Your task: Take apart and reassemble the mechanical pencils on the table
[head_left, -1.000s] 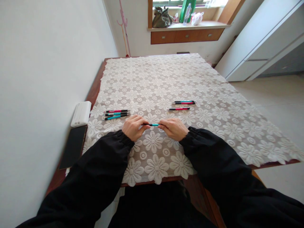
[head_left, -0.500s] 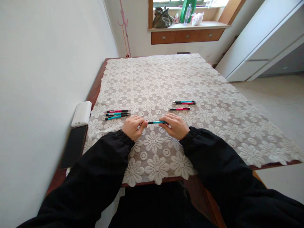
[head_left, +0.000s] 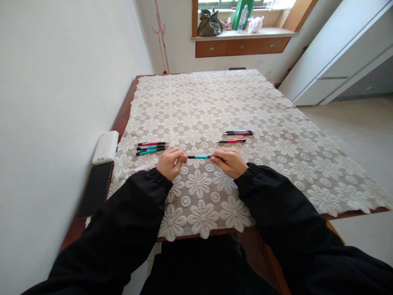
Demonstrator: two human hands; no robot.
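Evidently both hands share one teal pen (head_left: pixel 199 157), held level just above the lace tablecloth (head_left: pixel 276 123) at lower centre of the frame: the left hand (head_left: pixel 168 163) pinches one end, the right hand (head_left: pixel 229 161) closes its fingertips on the other, a grip that suits pulling or twisting the barrel. To the left lies a row of three pens (head_left: pixel 152 147); upper right of the hands, two more pens (head_left: pixel 235 136) lie apart, as if sorted. At the frame's left edge sit a white box (head_left: pixel 105 147) and a dark phone (head_left: pixel 95 189).
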